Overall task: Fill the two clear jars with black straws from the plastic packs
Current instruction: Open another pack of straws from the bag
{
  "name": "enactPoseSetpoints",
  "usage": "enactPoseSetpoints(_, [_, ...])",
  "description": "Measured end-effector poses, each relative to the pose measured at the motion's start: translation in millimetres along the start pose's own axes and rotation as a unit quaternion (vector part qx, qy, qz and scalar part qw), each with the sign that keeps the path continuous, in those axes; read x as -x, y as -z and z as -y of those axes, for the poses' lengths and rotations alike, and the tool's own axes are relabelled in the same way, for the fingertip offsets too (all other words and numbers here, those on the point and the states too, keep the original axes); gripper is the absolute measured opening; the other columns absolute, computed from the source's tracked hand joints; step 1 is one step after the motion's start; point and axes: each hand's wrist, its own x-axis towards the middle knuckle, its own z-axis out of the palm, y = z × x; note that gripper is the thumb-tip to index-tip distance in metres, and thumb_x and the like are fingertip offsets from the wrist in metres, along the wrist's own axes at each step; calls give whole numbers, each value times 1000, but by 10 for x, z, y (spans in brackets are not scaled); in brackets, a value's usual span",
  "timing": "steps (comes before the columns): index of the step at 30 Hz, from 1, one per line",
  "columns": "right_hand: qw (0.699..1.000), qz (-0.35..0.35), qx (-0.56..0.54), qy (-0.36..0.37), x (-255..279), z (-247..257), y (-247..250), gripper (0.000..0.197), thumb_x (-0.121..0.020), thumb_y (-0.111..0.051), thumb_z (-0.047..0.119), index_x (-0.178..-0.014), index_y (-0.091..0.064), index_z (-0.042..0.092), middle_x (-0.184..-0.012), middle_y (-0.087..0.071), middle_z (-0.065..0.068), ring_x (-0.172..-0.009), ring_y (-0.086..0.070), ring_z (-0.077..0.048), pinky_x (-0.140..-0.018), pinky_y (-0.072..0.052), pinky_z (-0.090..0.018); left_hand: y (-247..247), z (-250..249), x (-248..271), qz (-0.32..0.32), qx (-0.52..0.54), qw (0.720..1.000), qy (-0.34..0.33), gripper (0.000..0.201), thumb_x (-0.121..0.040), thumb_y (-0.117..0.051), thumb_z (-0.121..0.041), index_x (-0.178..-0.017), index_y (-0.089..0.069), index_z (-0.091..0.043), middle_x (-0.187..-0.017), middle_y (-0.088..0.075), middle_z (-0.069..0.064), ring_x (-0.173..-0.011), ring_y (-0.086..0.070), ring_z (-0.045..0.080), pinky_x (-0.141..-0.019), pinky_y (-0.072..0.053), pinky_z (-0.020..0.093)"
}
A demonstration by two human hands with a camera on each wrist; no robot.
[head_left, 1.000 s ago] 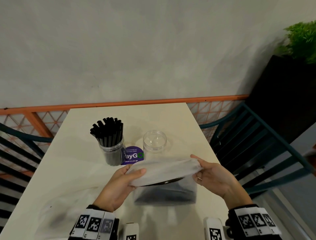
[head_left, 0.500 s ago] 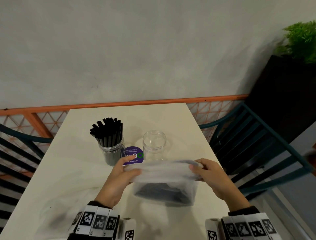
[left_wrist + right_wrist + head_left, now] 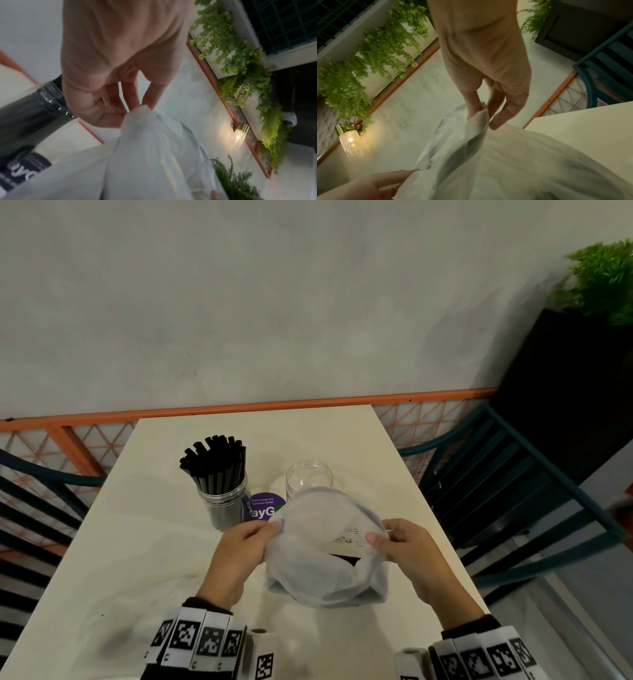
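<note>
A cloudy plastic pack point(image 3: 325, 549) stands on the cream table point(image 3: 137, 559) in front of me, its mouth pulled wide. A little black shows inside near the right, probably straws. My left hand point(image 3: 263, 530) pinches the pack's left rim point(image 3: 139, 112). My right hand point(image 3: 376, 539) pinches the right rim point(image 3: 481, 112). Behind the pack an empty clear jar point(image 3: 309, 479) stands partly hidden by the plastic. To its left a second clear jar point(image 3: 226, 505) is packed with upright black straws point(image 3: 214, 463).
A purple round sticker point(image 3: 263, 506) lies between the jars. Teal slatted chairs point(image 3: 513, 498) flank the table on both sides. An orange rail point(image 3: 274, 407) runs behind the far edge, and a black planter point(image 3: 575, 392) with green plants stands at the right.
The pack's mouth, held flat and closed a second ago, has been drawn apart into a wide round opening. Both hands stayed on its rim.
</note>
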Motion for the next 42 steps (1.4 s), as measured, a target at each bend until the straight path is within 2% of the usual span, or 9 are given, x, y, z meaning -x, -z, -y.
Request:
enactPoseSetpoints(9, [959,59,-230,-156,-54,-95,41,9,-93,-52,10,-85,-56,11,-73,-70,-5,-73,-63,-20,-68,-48,-31,119,24,-7,130,270,933,200,25,-77,-47,2,-100,-59,1,-67,-69,10,-58,-66,21,-53,-55,28])
enactPoseSetpoints(13, [913,63,-334,-227,-86,-73,109,27,-97,-37,9,-85,-61,5,-64,-70,-7,-73,-55,-21,-72,-43,-33,182,30,-48,119,385,892,204,46,-69,-50,3,-115,-56,5,-101,-69,21,-77,-71,32,-66,-55,51])
enactPoseSetpoints(17, [899,62,-366,-232,-123,-49,142,32,-89,-35,1,-98,-64,-7,-91,-70,-20,-82,-66,-33,-70,-56,-41,131,87,-43,139,373,892,213,40,-83,-53,-19,-118,-57,-1,-112,-64,14,-87,-67,28,-75,-55,41])
enactPoseSetpoints(23, [935,102,-298,-161,-7,-1,180,8,-74,-58,8,-78,-64,8,-81,-62,-11,-71,-60,-23,-63,-46,-34,109,123,4,133,224,962,83,67,-55,-73,12,-113,-49,-13,-100,-64,14,-86,-63,24,-62,-58,29])
enactPoseSetpoints(25, [970,49,-196,-136,-31,-90,184,30,-71,-59,0,-96,-49,13,-87,-46,-9,-76,-48,-22,-63,-42,-32,69,133,8,115,191,972,72,56,-61,-66,16,-104,-51,-17,-93,-59,14,-81,-58,23,-61,-54,31])
enactPoseSetpoints(29, [995,-57,43,-73,-78,-194,42,22,-89,-53,12,-108,-41,13,-94,-51,-9,-81,-52,-22,-71,-48,-37,-80,178,42,60,211,969,115,23,-81,-54,3,-92,-51,-16,-85,-56,9,-73,-53,21,-61,-41,33])
enactPoseSetpoints(32, [983,-81,164,-26,-83,-225,-38,17,-95,-45,24,-104,-46,9,-85,-52,1,-73,-47,-8,-58,-40,-23,-132,242,88,53,106,990,76,37,-77,-67,-2,-104,-47,-17,-88,-56,10,-72,-56,19,-56,-43,24])
enactPoseSetpoints(38, [983,-113,140,-38,-128,-231,-28,16,-96,-41,21,-89,-46,7,-78,-48,-2,-67,-43,-11,-54,-35,-24,-139,217,171,133,-107,985,-6,70,-70,-77,-19,-121,-31,-32,-106,-44,-7,-98,-46,9,-81,-42,23])
enactPoseSetpoints(42, [978,-135,158,-26,-154,-220,-1,20,-94,-46,20,-81,-49,6,-73,-49,-4,-63,-42,-13,-52,-32,-24,-158,242,178,102,-202,973,-32,53,-82,-63,-14,-122,-31,-29,-106,-47,3,-91,-48,14,-81,-44,27])
